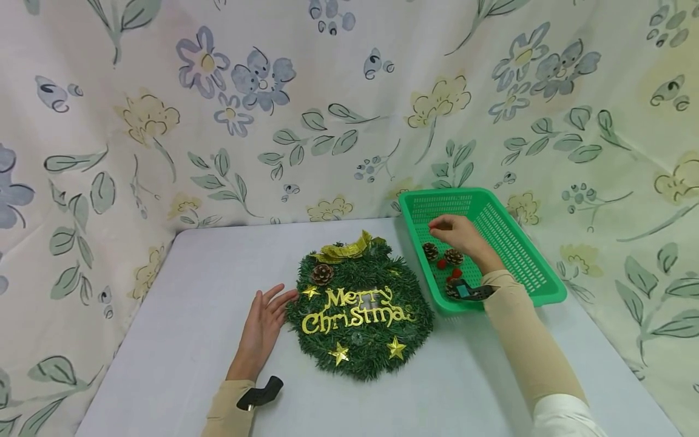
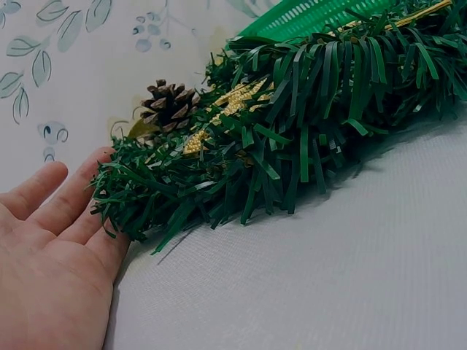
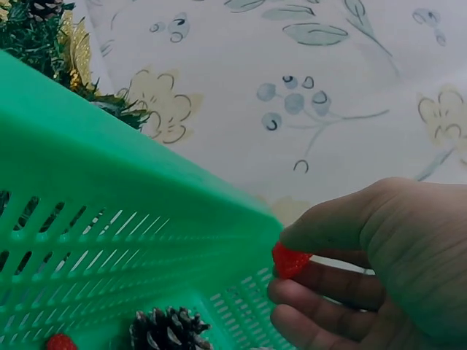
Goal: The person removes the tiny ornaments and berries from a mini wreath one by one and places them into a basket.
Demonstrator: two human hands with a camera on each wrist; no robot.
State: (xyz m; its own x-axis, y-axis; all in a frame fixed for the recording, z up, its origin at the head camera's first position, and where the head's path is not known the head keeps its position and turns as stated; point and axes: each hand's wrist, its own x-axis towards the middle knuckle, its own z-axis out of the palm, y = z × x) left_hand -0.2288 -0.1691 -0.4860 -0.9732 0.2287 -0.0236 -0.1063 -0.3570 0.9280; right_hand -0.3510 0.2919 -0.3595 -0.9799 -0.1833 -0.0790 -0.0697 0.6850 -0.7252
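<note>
A green Christmas wreath (image 1: pixel 360 364) lies flat on the white table, bearing gold "Merry Christmas" lettering (image 1: pixel 357 315), gold stars (image 1: pixel 396 348), a gold ribbon (image 1: pixel 344 250) and a pine cone (image 1: pixel 322 274). Palm facing the wreath, my left hand (image 1: pixel 264 321) rests at its left edge, relaxed fingers (image 2: pixel 69 197) touching the greenery. Over the green basket (image 1: pixel 499 227), my right hand (image 1: pixel 464 237) pinches a small red berry-like ornament (image 3: pixel 290 261) between thumb and fingers. Below it in the basket are pine cones (image 1: pixel 454 257) and more red ornaments (image 1: pixel 441 264).
The basket stands right of the wreath, its slotted wall (image 3: pixel 87 219) rising close to the right hand. A floral curtain (image 1: pixel 327 121) hangs behind the white table (image 1: pixel 218 261) and along both sides.
</note>
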